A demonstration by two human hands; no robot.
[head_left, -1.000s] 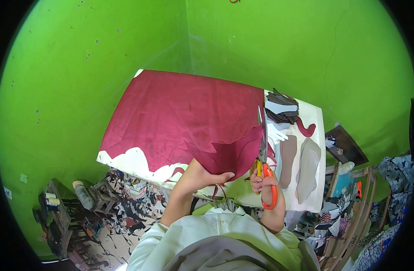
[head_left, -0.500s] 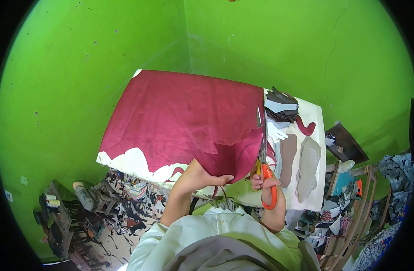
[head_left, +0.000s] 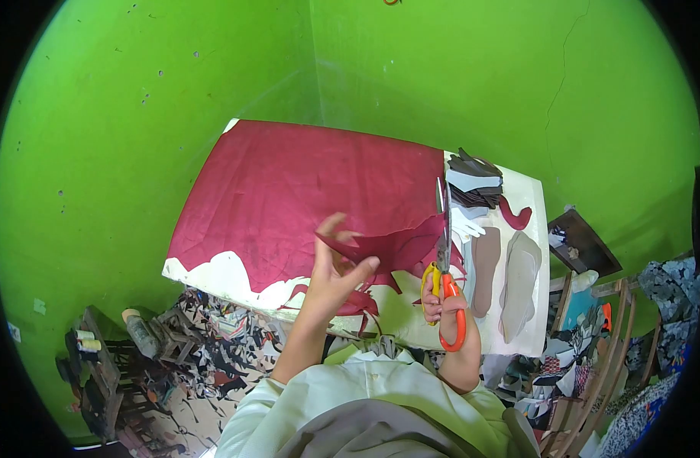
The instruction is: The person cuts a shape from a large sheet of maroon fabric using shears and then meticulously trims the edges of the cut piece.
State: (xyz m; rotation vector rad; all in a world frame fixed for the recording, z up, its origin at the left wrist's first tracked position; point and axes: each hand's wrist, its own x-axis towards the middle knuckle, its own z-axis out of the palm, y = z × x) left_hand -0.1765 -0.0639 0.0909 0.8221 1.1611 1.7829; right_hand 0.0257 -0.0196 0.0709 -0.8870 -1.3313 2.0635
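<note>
A large maroon sheet (head_left: 289, 183), leather-like, covers most of the white table. Its front part is a raised flap (head_left: 399, 248) with a cut edge. At that flap's left end is my left hand (head_left: 334, 267), its fingers and thumb spread apart; part of the flap lies between them. My right hand (head_left: 447, 305) grips scissors (head_left: 446, 259) with one orange and one yellow handle. The scissor blades point away from me, slightly parted, beside the sheet's right edge. A loose maroon scrap (head_left: 357, 304) lies near the front edge, below my left hand.
On the table's (head_left: 537, 267) right side lie stacked dark pieces (head_left: 472, 187), a brown sole-shaped piece (head_left: 486, 271), grey sole-shaped pieces (head_left: 522, 282) and a curved maroon scrap (head_left: 517, 214). Scraps litter the floor (head_left: 227, 343). A wooden rack (head_left: 613, 359) stands at right.
My left hand has loosened from the flap's front edge and moved up and left, fingers spreading. The flap has shifted, and a scrap now shows at the front. The scissors have barely moved.
</note>
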